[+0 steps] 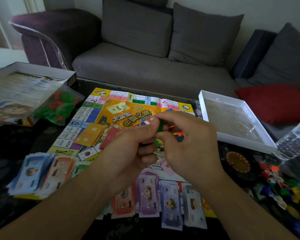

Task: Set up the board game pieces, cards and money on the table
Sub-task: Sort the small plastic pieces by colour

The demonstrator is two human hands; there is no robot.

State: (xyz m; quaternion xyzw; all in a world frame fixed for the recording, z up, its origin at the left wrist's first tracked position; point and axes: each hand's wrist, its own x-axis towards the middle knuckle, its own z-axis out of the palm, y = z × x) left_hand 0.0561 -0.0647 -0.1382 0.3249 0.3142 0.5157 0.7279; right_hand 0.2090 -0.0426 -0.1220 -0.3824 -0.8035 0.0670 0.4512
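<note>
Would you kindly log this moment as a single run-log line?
left hand: grips green piece | right hand: pinches same piece | over game board | money: fanned at near edge | card stacks: on board

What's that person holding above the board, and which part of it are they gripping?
A small green game piece, pinched between the fingertips of both the left hand and right hand. Their fingers hide most of it, so the exact part cannot be told.

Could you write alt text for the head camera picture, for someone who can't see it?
Two hands, left and right, pinch a small green piece above a game board on a dark table. Play money lies along the near edge, card stacks on the board, a grey sofa behind.
</note>
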